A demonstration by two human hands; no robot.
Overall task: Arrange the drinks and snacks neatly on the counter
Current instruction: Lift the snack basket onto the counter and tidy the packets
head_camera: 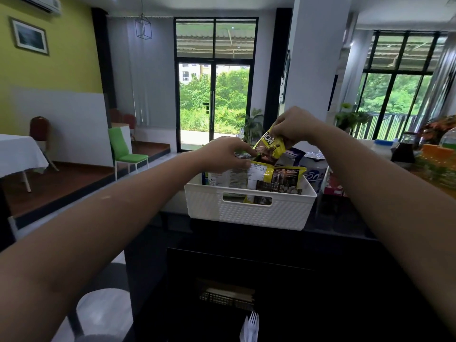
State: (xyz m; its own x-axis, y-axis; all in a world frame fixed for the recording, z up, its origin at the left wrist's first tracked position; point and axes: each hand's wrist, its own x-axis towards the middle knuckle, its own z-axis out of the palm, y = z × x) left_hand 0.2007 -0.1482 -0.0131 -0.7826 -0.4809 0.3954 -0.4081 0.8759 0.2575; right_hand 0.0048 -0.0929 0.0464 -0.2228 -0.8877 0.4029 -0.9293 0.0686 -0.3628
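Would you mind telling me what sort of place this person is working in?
Probably a café or function room with a refreshment counter. A dark counter holds a basket of snack packets and some bottles. Beyond it stand a cloth-covered table and dining chairs.

The white basket hides the lower parts of the snack packets, and the right edge crops blurred bottles.

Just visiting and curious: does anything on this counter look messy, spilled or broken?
Nothing looks spilled or torn. The snack packets in the white woven-pattern plastic basket lean at uneven angles, and the right hand pinches a yellow and brown snack packet, tilted, above them while the left hand grips those below.
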